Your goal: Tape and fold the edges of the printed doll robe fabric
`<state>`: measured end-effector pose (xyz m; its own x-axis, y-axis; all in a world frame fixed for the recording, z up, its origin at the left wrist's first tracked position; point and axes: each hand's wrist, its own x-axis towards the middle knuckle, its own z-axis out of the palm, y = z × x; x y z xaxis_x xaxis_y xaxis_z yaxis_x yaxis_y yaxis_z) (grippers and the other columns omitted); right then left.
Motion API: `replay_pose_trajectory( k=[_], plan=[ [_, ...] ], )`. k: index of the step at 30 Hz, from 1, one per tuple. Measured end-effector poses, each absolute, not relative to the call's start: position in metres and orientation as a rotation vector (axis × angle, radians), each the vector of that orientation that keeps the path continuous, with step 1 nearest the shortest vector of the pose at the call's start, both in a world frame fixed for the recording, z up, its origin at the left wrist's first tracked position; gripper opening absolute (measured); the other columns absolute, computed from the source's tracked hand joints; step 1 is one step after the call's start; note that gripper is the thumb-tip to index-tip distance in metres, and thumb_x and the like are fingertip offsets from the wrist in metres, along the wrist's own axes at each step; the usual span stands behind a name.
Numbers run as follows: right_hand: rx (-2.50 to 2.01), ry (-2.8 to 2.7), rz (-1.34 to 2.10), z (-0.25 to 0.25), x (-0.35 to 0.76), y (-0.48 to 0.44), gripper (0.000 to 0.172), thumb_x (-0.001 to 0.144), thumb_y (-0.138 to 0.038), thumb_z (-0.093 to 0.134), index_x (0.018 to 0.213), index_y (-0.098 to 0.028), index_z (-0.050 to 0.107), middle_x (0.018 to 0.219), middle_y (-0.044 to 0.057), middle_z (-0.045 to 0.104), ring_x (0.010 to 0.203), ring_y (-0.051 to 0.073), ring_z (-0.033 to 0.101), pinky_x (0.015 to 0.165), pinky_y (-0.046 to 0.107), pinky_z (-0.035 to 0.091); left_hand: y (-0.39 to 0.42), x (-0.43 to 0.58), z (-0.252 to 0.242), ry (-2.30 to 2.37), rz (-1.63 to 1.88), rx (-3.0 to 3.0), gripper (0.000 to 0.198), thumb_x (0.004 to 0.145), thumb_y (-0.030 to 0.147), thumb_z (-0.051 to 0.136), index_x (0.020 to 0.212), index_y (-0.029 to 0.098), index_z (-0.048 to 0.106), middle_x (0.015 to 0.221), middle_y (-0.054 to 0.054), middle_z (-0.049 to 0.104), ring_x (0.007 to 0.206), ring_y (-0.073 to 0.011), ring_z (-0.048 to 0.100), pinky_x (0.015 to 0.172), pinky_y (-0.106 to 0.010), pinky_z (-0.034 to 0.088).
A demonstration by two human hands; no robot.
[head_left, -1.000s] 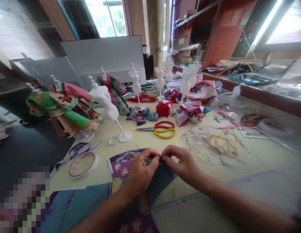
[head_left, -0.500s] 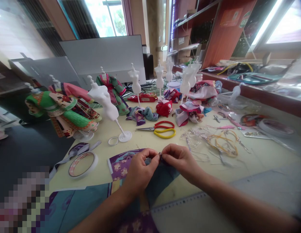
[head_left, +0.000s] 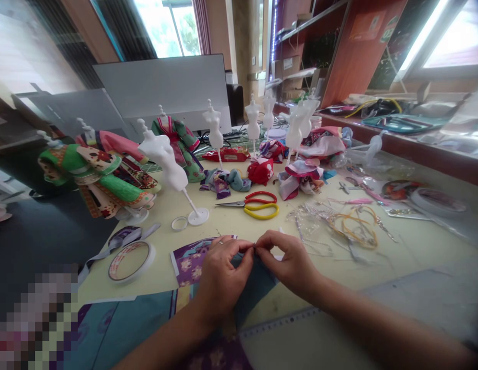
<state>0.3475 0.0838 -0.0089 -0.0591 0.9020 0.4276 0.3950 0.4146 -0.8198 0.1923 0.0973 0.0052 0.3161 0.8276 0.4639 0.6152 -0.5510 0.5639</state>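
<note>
My left hand point(head_left: 225, 272) pinches the upper edge of a dark teal fabric piece point(head_left: 256, 288) between thumb and forefinger. My right hand point(head_left: 287, 257) pinches the same edge, its fingertips meeting the left ones. The fabric hangs below both hands; any small item between the fingertips is too small to make out. To the left, partly behind my left hand, lies a purple patterned fabric piece point(head_left: 188, 259). A larger teal printed fabric point(head_left: 123, 326) spreads under my left forearm. Beyond my hands rest scissors point(head_left: 262, 205) with one red and one yellow handle.
A tape roll point(head_left: 131, 261) and a white mannequin point(head_left: 171, 169) stand at left, near dressed mannequins point(head_left: 96, 174). Small bundled garments point(head_left: 262, 170) lie at the back. Tangled chains and cords point(head_left: 354, 231) lie right, and a clear ruler point(head_left: 281, 324) lies in front.
My hands have shifted slightly, and my right fingers are more bent around the pinched edge. A pale edge of the fabric now shows beside my right hand.
</note>
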Motion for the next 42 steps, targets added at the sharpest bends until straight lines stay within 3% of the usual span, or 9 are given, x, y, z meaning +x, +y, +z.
replay_pose_trajectory(
  k=[9,16,24,36,42],
  plan=[
    [-1.149,-1.680,0.622,-0.0097,0.3473,0.0828,0.010,0.076,-0.012,0.055,0.071,-0.019,0.059,0.064,-0.001,0.061,0.060,0.012,0.056,0.056,0.023,0.045,0.0969,0.1927,0.0082,1.269,1.047,2.256,0.013,0.080,0.016,0.054,0.073,0.021,0.062,0.071,0.001,0.066,0.070,-0.0160,0.061,0.082,-0.035,0.045],
    [-1.171,-1.656,0.674,-0.0064,0.3480,0.0844,0.010,0.077,-0.014,0.056,0.069,-0.019,0.060,0.061,-0.002,0.062,0.057,0.012,0.057,0.054,0.022,0.045,0.0987,0.1926,0.0106,1.313,0.950,2.046,0.011,0.081,0.021,0.056,0.078,0.022,0.066,0.077,0.001,0.069,0.076,-0.0171,0.064,0.071,-0.028,0.048],
    [-1.174,-1.642,0.691,-0.0065,0.3483,0.0849,0.009,0.076,-0.013,0.056,0.069,-0.018,0.060,0.061,-0.002,0.062,0.058,0.011,0.057,0.056,0.023,0.045,0.0973,0.1936,0.0126,1.317,0.923,2.036,0.012,0.080,0.021,0.057,0.082,0.021,0.069,0.080,0.000,0.071,0.078,-0.0184,0.065,0.073,-0.029,0.049],
    [-1.184,-1.625,0.774,-0.0063,0.3490,0.0831,0.009,0.075,-0.014,0.056,0.069,-0.018,0.061,0.063,-0.001,0.062,0.060,0.012,0.056,0.057,0.023,0.043,0.0975,0.1927,0.0082,1.256,1.038,2.206,0.012,0.080,0.016,0.055,0.073,0.020,0.064,0.073,0.002,0.068,0.074,-0.0149,0.063,0.077,-0.027,0.045],
    [-1.197,-1.577,0.903,-0.0035,0.3489,0.0843,0.008,0.074,-0.014,0.055,0.068,-0.017,0.060,0.063,-0.001,0.062,0.060,0.011,0.056,0.055,0.022,0.042,0.0978,0.1939,0.0122,1.307,0.926,1.976,0.012,0.081,0.019,0.053,0.073,0.020,0.063,0.069,0.003,0.066,0.066,-0.0128,0.061,0.061,-0.021,0.045]
  ],
)
